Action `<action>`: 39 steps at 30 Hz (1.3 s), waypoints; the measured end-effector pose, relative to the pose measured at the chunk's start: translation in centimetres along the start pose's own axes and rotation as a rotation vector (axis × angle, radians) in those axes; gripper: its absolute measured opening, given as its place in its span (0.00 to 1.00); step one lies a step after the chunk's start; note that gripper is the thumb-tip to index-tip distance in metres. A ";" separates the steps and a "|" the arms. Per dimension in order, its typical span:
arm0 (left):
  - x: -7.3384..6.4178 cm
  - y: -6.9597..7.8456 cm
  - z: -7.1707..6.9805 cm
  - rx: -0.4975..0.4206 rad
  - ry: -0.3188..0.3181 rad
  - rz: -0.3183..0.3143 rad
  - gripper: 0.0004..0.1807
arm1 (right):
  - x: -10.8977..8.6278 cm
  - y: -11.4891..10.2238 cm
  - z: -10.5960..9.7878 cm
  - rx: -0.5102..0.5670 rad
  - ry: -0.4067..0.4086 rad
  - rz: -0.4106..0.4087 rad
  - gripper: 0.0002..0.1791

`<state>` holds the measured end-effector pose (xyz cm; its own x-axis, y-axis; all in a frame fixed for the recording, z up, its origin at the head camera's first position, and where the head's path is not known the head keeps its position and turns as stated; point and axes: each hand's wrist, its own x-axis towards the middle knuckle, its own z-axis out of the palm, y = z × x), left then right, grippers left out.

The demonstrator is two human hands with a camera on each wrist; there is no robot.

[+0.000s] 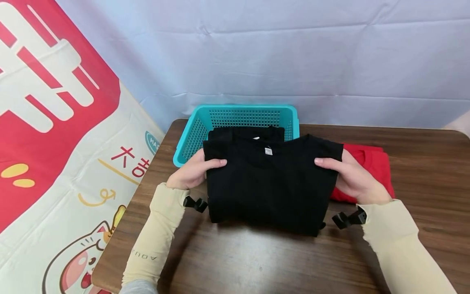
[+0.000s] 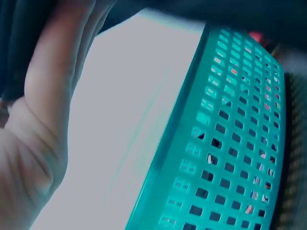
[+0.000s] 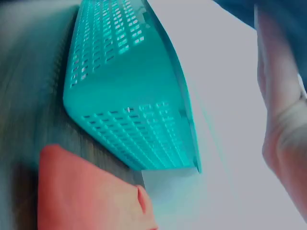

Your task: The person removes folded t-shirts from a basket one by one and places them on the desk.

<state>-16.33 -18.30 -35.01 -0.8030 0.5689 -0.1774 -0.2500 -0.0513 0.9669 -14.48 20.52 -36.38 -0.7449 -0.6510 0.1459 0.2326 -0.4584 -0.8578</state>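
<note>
A folded black T-shirt (image 1: 268, 183) with a small white neck label hangs above the table, held up between both hands. My left hand (image 1: 191, 169) pinches its left shoulder, thumb on the front face. At the opposite shoulder my right hand (image 1: 354, 175) grips the cloth the same way, thumb in front. Behind the shirt stands a turquoise mesh basket (image 1: 249, 107) holding more folded black cloth (image 1: 247, 132). The left wrist view shows the left hand (image 2: 43, 110) beside the basket wall (image 2: 225, 139). In the right wrist view, the right hand (image 3: 283, 105) is at the right edge.
Folded red cloth (image 1: 378, 167) lies on the wooden table (image 1: 429, 171) to the right, partly behind my right hand. A pale curtain (image 1: 293, 53) hangs along the table's back edge. A printed banner (image 1: 66, 143) covers the left side.
</note>
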 end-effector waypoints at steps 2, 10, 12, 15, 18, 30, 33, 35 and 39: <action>-0.3 -0.1 -0.2 0.020 -0.025 -0.027 0.19 | -0.4 0.0 0.0 -0.052 -0.049 0.006 0.21; -1.2 -0.5 -0.8 0.047 -0.154 -0.084 0.14 | -1.0 0.2 0.0 -0.285 -0.065 0.060 0.21; -1.3 -0.5 -0.8 0.047 -0.168 -0.085 0.14 | -1.1 0.3 -0.1 -0.297 -0.070 0.077 0.21; -1.4 -0.5 -0.8 0.048 -0.175 -0.110 0.15 | -1.1 0.5 -0.1 -0.297 -0.089 0.102 0.21; -1.6 -0.6 -0.9 0.045 -0.177 -0.139 0.16 | -1.1 0.9 -0.1 -0.282 -0.090 0.133 0.21; -2.1 -1.4 -1.9 0.127 -0.214 -0.170 0.15 | -1.3 3.1 -0.4 -0.354 -0.089 0.182 0.23; -2.2 -1.7 -2.3 0.181 -0.226 -0.159 0.15 | -1.4 3.4 -0.5 -0.355 -0.074 0.208 0.22; -2.2 -1.8 -2.4 0.190 -0.238 -0.152 0.15 | -1.3 3.6 -0.6 -0.344 -0.069 0.225 0.22; -2.2 -1.8 -2.6 0.204 -0.258 -0.153 0.13 | -1.2 3.8 -0.7 -0.340 -0.074 0.243 0.20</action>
<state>-15.56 -21.58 -36.84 -0.5954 0.7468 -0.2962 -0.2228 0.2007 0.9540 -13.15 19.96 -40.18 -0.6441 -0.7629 -0.0559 0.1669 -0.0689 -0.9836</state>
